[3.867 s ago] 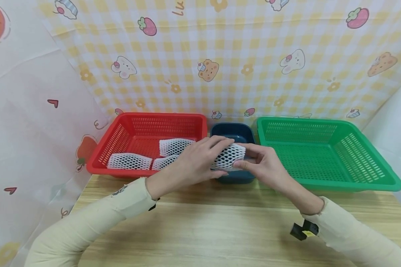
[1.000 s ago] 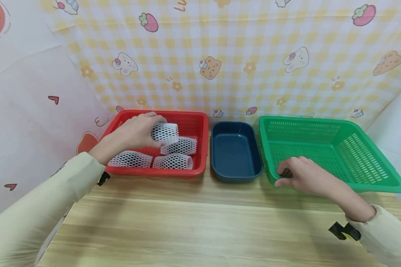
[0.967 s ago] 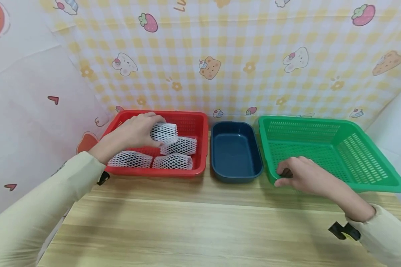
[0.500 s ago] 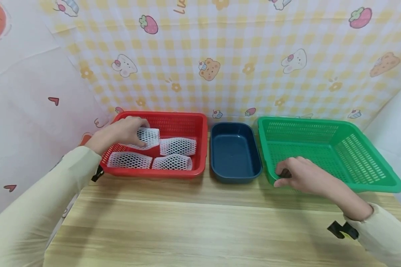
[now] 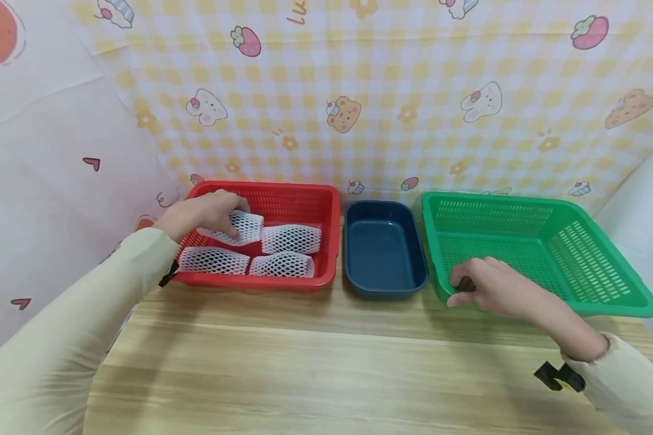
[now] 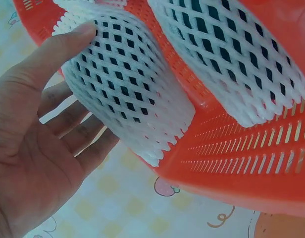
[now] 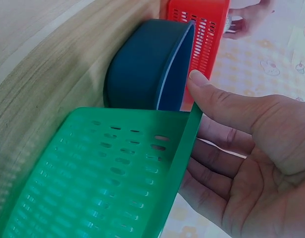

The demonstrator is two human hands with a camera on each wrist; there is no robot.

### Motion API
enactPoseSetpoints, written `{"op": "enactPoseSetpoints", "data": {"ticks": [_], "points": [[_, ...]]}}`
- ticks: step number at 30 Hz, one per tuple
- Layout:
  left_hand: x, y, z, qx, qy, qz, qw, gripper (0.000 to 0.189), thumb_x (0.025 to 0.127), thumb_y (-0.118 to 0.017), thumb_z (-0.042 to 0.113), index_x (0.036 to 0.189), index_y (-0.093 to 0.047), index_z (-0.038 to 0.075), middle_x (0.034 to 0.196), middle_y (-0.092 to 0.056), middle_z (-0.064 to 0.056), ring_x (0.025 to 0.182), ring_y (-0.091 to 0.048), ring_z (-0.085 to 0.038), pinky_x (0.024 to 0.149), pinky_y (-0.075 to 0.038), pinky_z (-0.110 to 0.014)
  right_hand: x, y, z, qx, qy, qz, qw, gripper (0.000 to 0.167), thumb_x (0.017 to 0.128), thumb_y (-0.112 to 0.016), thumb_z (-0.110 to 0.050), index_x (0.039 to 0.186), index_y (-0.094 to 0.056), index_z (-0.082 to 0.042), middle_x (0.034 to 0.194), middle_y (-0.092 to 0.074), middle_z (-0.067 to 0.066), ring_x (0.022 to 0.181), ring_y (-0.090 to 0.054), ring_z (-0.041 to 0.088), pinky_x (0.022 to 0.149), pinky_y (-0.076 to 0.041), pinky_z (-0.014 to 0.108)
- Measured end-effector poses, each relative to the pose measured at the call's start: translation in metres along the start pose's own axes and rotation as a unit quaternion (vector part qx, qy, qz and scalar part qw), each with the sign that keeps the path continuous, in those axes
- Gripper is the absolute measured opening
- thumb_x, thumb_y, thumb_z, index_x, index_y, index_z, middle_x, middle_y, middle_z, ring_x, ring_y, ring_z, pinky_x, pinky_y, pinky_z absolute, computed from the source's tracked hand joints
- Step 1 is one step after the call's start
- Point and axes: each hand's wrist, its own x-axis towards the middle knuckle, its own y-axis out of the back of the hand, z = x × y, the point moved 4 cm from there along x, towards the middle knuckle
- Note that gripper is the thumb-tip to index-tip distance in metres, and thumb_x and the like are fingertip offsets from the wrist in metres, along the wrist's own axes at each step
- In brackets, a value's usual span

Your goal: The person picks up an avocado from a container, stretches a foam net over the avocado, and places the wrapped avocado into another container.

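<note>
In the red basket (image 5: 326,241), my left hand (image 5: 209,212) holds a white foam net sleeve (image 5: 246,228) at the back left. The left wrist view has the thumb on top of this sleeve and the other fingers along its far side. Something dark shows through the mesh, while the sleeve's near end is bare netting. Three similar sleeves lie beside it: one at the front left (image 5: 212,261), one at the front right (image 5: 283,264) and one at the back right (image 5: 291,239). My right hand (image 5: 492,287) pinches the near left rim corner of the green basket (image 7: 177,163), thumb over the edge.
A dark blue plastic bin (image 5: 386,254) with bare inside stands between the two baskets. All three containers sit along the back of a wooden table (image 5: 326,374), against a yellow checked cloth (image 5: 381,72).
Both hands held the sleeve over the blue bin earlier. My left hand has since carried it left and lowered it into the red basket; my right hand moved to the green basket's rim.
</note>
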Motion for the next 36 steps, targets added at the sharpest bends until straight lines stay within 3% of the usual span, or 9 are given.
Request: {"op": "enactPoseSetpoints", "data": {"ticks": [8,12,19,28,32,36], "points": [[0.0,-0.01,0.0,-0.005,0.025,-0.023,0.9994,0.064,0.077,-0.09,0.015,0.133,-0.062,-0.001,0.124,-0.064,-0.018,0.114,-0.055,-0.039,0.101,-0.042,-0.061,-0.001,0.001,-0.001,0.0,0.0,0.001,1.0,0.038,0.088,-0.081,-0.022,0.07,-0.047,-0.02,0.06,-0.033,-0.013,0.052,-0.032,0.001,0.05,-0.024,0.024],[-0.003,-0.016,0.001,0.012,0.033,-0.041,0.9985,0.057,0.081,-0.087,0.014,0.132,-0.064,0.001,0.123,-0.064,-0.018,0.113,-0.056,-0.039,0.098,-0.045,-0.06,-0.002,0.001,-0.001,-0.001,-0.001,0.003,1.0,0.039,0.088,-0.082,-0.022,0.07,-0.047,-0.02,0.06,-0.034,-0.012,0.052,-0.033,0.001,0.05,-0.025,0.024],[-0.014,-0.02,0.005,0.02,0.041,-0.044,0.998,0.051,0.09,-0.079,0.018,0.133,-0.062,-0.002,0.127,-0.062,-0.023,0.117,-0.056,-0.042,0.098,-0.045,-0.062,-0.001,0.001,0.001,-0.003,-0.002,0.003,1.0,0.037,0.088,-0.081,-0.023,0.07,-0.049,-0.02,0.06,-0.035,-0.012,0.053,-0.033,0.001,0.05,-0.025,0.024],[-0.048,-0.029,0.024,-0.01,-0.007,0.026,0.9996,0.048,0.1,-0.066,0.024,0.135,-0.058,-0.007,0.129,-0.061,-0.025,0.122,-0.056,-0.043,0.101,-0.043,-0.06,0.001,0.0,0.001,0.007,-0.003,0.004,1.0,0.03,0.089,-0.08,-0.025,0.075,-0.054,-0.02,0.062,-0.04,-0.011,0.054,-0.037,0.003,0.05,-0.029,0.025],[-0.067,-0.037,0.038,-0.034,-0.011,0.054,0.9979,0.057,0.102,-0.061,0.035,0.142,-0.052,-0.005,0.138,-0.056,-0.024,0.129,-0.051,-0.042,0.103,-0.04,-0.06,0.001,0.0,0.001,0.02,0.0,0.003,0.9998,0.029,0.089,-0.08,-0.023,0.076,-0.054,-0.02,0.063,-0.041,-0.012,0.055,-0.039,0.004,0.051,-0.031,0.025],[-0.082,-0.04,0.054,-0.047,-0.012,0.076,0.996,0.069,0.101,-0.059,0.048,0.151,-0.046,0.002,0.148,-0.048,-0.022,0.137,-0.042,-0.041,0.106,-0.037,-0.061,-0.004,0.005,0.001,0.026,0.011,0.006,0.9996,0.013,0.092,-0.077,-0.024,0.089,-0.067,-0.017,0.078,-0.059,-0.013,0.068,-0.058,0.007,0.06,-0.049,0.027]]}}
